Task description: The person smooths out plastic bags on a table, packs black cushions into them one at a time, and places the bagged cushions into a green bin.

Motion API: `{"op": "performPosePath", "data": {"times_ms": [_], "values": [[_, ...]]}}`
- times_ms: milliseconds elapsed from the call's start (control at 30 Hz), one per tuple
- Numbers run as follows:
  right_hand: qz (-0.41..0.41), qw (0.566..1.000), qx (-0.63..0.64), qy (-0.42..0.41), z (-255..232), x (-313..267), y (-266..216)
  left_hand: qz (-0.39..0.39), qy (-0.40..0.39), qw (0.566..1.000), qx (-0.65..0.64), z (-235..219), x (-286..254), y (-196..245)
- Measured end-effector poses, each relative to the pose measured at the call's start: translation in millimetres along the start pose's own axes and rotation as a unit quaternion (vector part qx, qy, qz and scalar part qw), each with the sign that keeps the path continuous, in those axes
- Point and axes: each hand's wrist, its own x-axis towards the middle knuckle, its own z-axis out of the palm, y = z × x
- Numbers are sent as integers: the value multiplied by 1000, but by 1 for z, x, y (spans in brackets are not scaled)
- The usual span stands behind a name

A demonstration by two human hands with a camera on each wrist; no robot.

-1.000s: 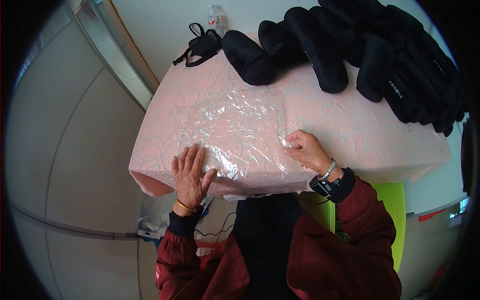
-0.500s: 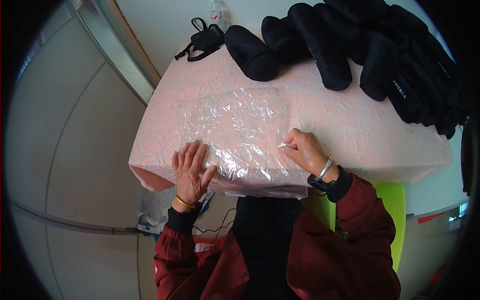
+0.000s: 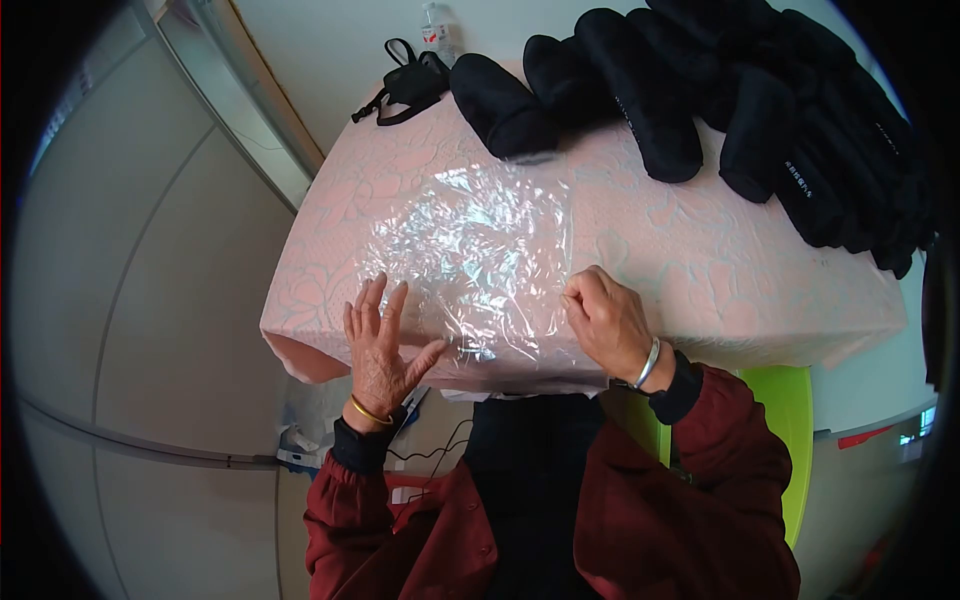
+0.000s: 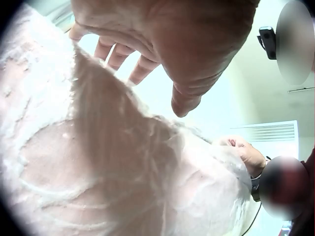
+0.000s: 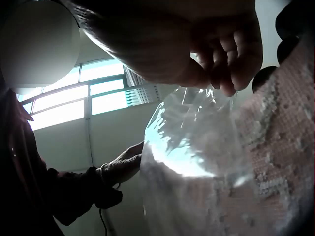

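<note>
A clear, crinkled plastic bag [image 3: 490, 260] lies flat at the near edge of the pink patterned tablecloth [image 3: 700, 270]. The right hand [image 3: 615, 325] pinches the bag's right edge between thumb and curled fingers; in the right wrist view the film [image 5: 187, 142] hangs from the fingertips of that hand [image 5: 221, 54]. At the bag's lower left corner is the left hand [image 3: 380, 345], fingers spread and thumb out to the side. The left wrist view shows the left hand [image 4: 162, 44] with spread fingers, holding nothing, over the cloth's edge.
Many black cylindrical cushions [image 3: 650, 110] are heaped across the back and right of the table. A black strapped pouch [image 3: 410, 85] and a plastic bottle [image 3: 436, 35] stand at the back left. Below the table's right side is a lime-green chair [image 3: 790, 440].
The right hand has turned and its fingers are curled more tightly on the film. The left fingers have spread wider. The bag's far part has shifted and its creases look different.
</note>
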Motion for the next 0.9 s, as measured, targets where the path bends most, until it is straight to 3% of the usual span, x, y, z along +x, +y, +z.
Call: {"op": "performPosePath", "data": {"times_ms": [67,167,300,333,433,700,867,900], "values": [[-23,1000,-6,6,-4,3,-15,11,25,999,-22,-14,9,17],[-150,987,19,55,-6,11,-34,73,-21,996,-54,-37,26,40],[-191,978,75,37,-10,13,-50,121,-79,982,-118,-42,35,44],[-190,978,75,38,-11,11,-51,122,-79,982,-118,-44,37,46],[-203,975,90,23,-11,5,-54,133,23,978,-161,-49,41,56],[-264,961,88,-5,-9,-1,-75,219,21,967,-126,-69,49,58],[-237,963,113,-56,-8,-2,-75,239,25,965,-108,-84,46,66],[-243,963,106,-54,-8,-4,-75,220,-19,971,-92,-88,45,69]]}}
